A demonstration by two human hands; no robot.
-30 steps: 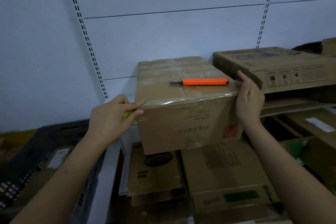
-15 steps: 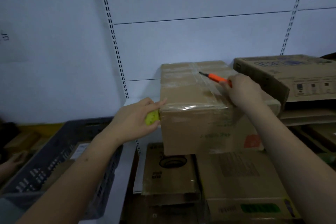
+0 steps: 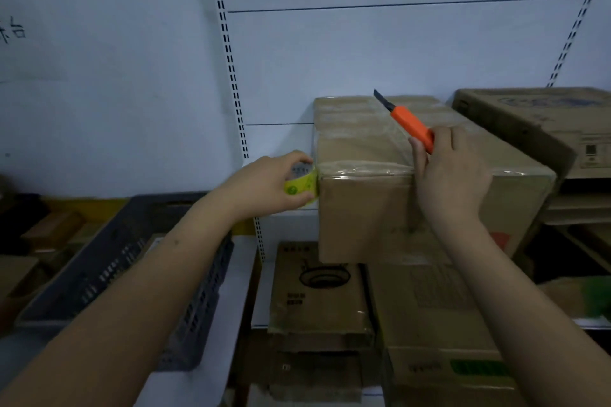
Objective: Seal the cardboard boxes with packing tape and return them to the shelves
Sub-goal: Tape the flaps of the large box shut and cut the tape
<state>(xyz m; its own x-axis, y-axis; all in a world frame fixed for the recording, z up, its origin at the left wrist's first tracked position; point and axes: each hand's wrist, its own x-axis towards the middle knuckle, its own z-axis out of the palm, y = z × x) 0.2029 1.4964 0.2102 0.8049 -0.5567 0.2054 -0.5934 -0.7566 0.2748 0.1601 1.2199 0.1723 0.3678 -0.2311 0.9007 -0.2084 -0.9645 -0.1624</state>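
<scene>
A brown cardboard box (image 3: pixel 367 218) sits on a stack of other boxes, with clear tape shining across its top and along its front top edge. My left hand (image 3: pixel 264 183) grips a yellow-green roll of packing tape (image 3: pixel 301 183) held against the box's left top corner. Above the box top, my right hand (image 3: pixel 453 172) grips an orange utility knife (image 3: pixel 410 124), whose blade is out and points up and to the left.
Flat cardboard boxes (image 3: pixel 317 294) lie under the taped box. A printed carton (image 3: pixel 542 122) rests at the right. A dark plastic crate (image 3: pixel 125 261) stands at the lower left. White wall panels with slotted uprights (image 3: pixel 228 53) rise behind.
My right hand left the box's right side, picked the orange knife up off the box top and raised it. My left hand stayed at the left corner with the tape roll.
</scene>
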